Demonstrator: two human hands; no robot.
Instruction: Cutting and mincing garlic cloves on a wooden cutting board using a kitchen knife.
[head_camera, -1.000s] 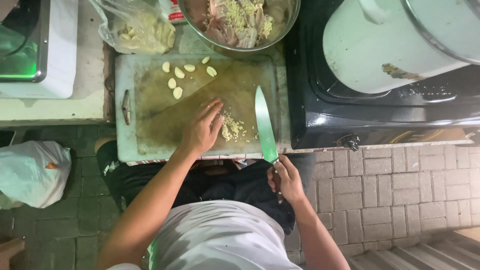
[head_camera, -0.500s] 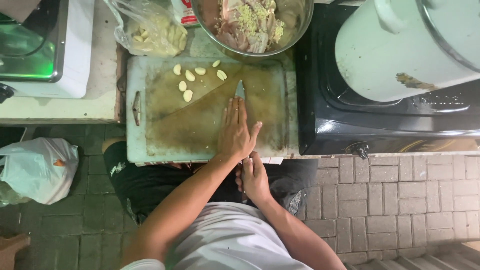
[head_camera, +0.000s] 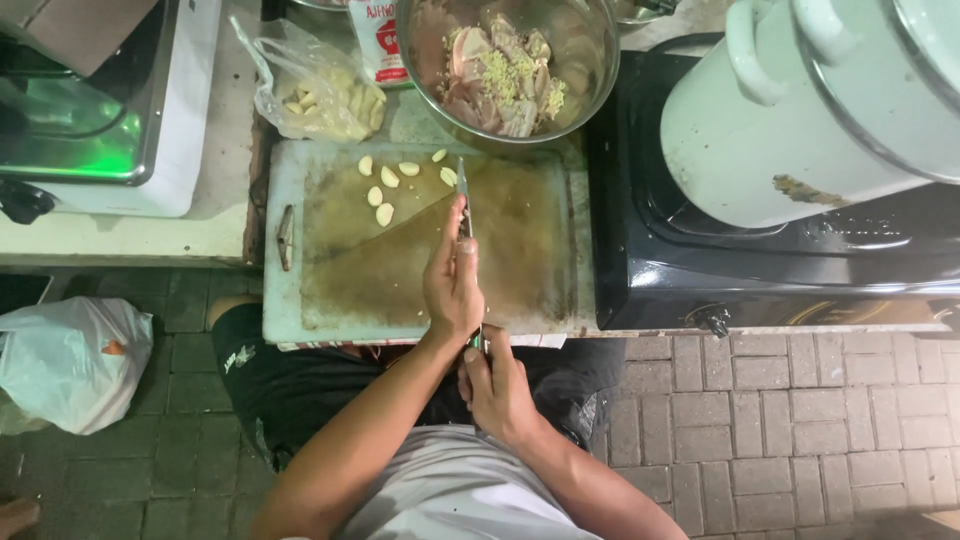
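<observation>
Chopping step: right hand (head_camera: 497, 385) grips the knife (head_camera: 463, 196) handle, left hand (head_camera: 453, 280) lies flat on the blade over the board (head_camera: 520, 240); next it needs garlic (head_camera: 385, 190).

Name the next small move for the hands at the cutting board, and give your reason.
Probably lift the knife toward the metal bowl: the left hand lies against the blade, the right hand grips the handle, and the tip already nears the bowl's rim.

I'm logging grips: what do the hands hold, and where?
A knife. The right hand grips its handle at the near edge of the cutting board; the left hand lies flat along the blade, pressing on it, not gripping.
</observation>
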